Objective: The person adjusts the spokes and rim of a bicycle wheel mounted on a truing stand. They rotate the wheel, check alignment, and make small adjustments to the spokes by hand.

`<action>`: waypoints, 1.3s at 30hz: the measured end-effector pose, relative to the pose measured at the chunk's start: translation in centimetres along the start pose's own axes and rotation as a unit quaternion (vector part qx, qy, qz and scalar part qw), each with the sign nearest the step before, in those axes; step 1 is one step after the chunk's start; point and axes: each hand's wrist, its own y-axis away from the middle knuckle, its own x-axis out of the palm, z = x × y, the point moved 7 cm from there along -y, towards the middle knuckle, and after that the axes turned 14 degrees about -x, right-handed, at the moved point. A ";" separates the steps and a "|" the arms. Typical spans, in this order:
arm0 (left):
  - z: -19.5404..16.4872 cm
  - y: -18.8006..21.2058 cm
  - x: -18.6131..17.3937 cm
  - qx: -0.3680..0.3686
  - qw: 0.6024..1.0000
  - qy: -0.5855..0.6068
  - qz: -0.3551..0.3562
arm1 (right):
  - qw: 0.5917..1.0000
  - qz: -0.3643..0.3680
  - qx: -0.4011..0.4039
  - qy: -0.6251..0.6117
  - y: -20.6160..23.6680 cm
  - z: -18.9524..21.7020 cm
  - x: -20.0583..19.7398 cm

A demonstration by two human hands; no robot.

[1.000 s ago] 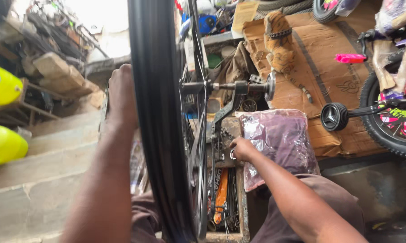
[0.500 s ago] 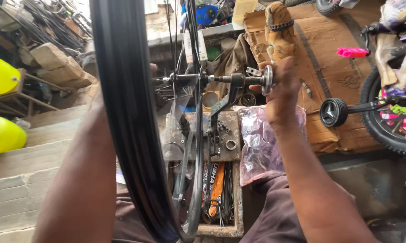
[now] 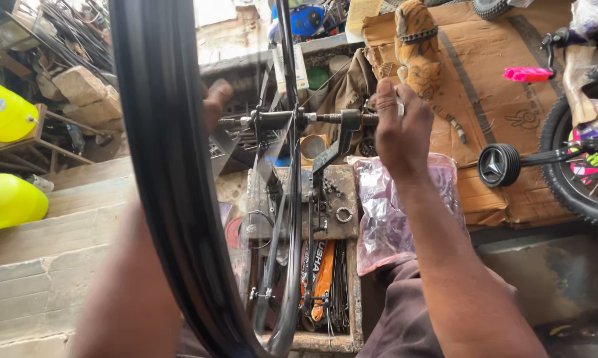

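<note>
A black bicycle tyre [image 3: 163,166] stands upright right before me, and beside it a spoked wheel rim [image 3: 291,199] turns on an axle [image 3: 299,120]. My right hand [image 3: 399,126] is closed around the right end of that axle, where a metal bracket [image 3: 325,159] hangs from it. My left hand [image 3: 216,103] reaches behind the tyre to the axle's left end; the tyre hides most of it, so its grip is unclear.
Below the wheel sits a wooden toolbox [image 3: 325,265] with tools, washers and spokes. A crumpled plastic bag [image 3: 392,212] lies to its right. Cardboard [image 3: 484,86], a child's bicycle with a training wheel [image 3: 501,164], two yellow containers [image 3: 7,199] and concrete steps [image 3: 40,252] surround me.
My right hand rose from the toolbox area up to the axle's right end and closed on it. The tyre and wheel shifted across the view as my head moved.
</note>
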 end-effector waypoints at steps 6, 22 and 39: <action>0.5 3.3 -1.7 0.047 0.984 0.091 -0.148 | 0.999 -0.024 -0.034 0.007 -0.9 1.0 0.4; -3.4 1.5 -3.0 -0.002 0.989 0.015 0.150 | 0.990 0.060 0.114 0.062 -1.2 0.1 0.8; 1.6 -0.6 -0.7 -0.035 0.997 -0.013 0.064 | 0.968 0.235 0.001 0.090 -2.5 4.2 -0.7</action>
